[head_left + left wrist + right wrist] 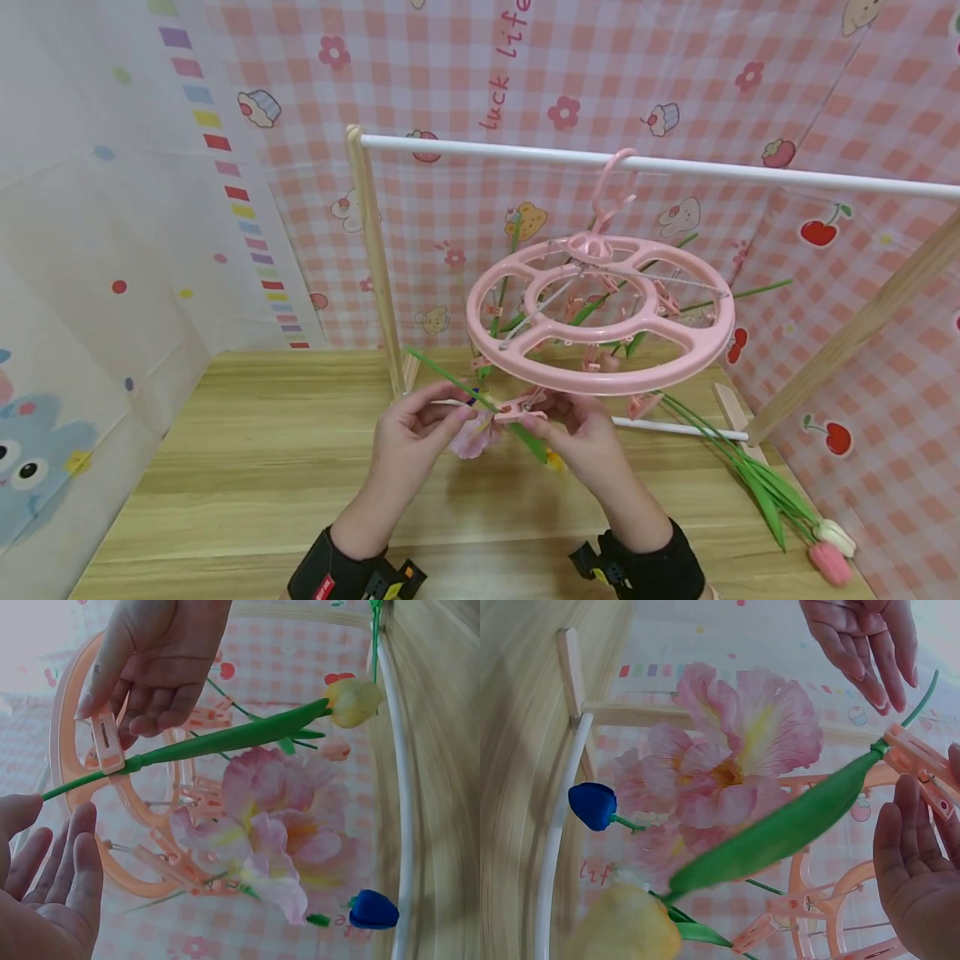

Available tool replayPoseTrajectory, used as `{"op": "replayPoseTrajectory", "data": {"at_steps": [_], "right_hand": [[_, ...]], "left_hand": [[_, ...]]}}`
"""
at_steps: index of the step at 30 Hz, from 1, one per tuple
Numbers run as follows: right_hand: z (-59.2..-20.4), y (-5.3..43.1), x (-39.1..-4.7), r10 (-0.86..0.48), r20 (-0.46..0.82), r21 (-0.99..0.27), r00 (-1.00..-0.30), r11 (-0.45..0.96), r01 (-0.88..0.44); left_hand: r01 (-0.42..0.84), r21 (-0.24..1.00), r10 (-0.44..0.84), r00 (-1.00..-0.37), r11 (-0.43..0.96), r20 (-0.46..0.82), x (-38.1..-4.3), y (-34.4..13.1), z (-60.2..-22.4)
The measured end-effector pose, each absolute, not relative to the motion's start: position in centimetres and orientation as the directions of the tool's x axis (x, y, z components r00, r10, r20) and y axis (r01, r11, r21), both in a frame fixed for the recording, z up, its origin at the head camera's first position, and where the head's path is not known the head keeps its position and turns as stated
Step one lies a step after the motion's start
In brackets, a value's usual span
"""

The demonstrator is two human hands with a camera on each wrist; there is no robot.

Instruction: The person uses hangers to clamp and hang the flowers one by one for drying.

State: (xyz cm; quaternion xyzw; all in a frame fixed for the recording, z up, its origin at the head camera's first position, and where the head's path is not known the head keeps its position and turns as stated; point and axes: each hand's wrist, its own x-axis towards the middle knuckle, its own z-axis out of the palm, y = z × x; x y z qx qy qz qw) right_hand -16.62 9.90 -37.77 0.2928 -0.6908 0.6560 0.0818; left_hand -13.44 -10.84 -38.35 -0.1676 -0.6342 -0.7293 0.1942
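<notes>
My left hand [416,429] pinches the thin green stem of a yellow tulip [356,703] between thumb and fingertips. With thumb and fingers, my right hand [588,433] grips a pink clothespin [517,410] under the front left of a round pink hanger [600,383]. The clothespin's tip sits on the tulip stem just above its long leaf [232,741]. In the wrist views, the bloom points away from the hands. Close by hang a large pink flower [270,795] and a blue tulip [373,909].
A white rod [480,148] on wooden posts [378,267] carries the hanger by its hook. Other clothespins [643,406] and green stems hang around its ring. A white tulip [835,537] and a pink tulip [829,563] lie on the wooden table [247,475] at right.
</notes>
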Motion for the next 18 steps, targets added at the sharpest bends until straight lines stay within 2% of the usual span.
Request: {"op": "replayPoseTrajectory", "data": {"at_steps": [5,12,18], "right_hand": [[-36.8,9.6,-16.0,-0.292,0.529,-0.832,-0.796,0.006,-0.555],[-35.6,9.4,-15.3,-0.286,0.528,-0.798,-0.800,0.154,-0.582],[-36.0,9.7,-15.2,-0.241,0.558,-0.779,-0.794,0.175,-0.601]], "left_hand": [[0.486,0.866,-0.058,-0.874,-0.116,0.483,-13.5,-11.2,-38.7],[0.448,0.893,-0.062,-0.894,-0.052,0.445,-13.4,-11.4,-38.7],[0.421,0.906,-0.063,-0.906,-0.037,0.419,-13.1,-11.5,-38.3]]}}
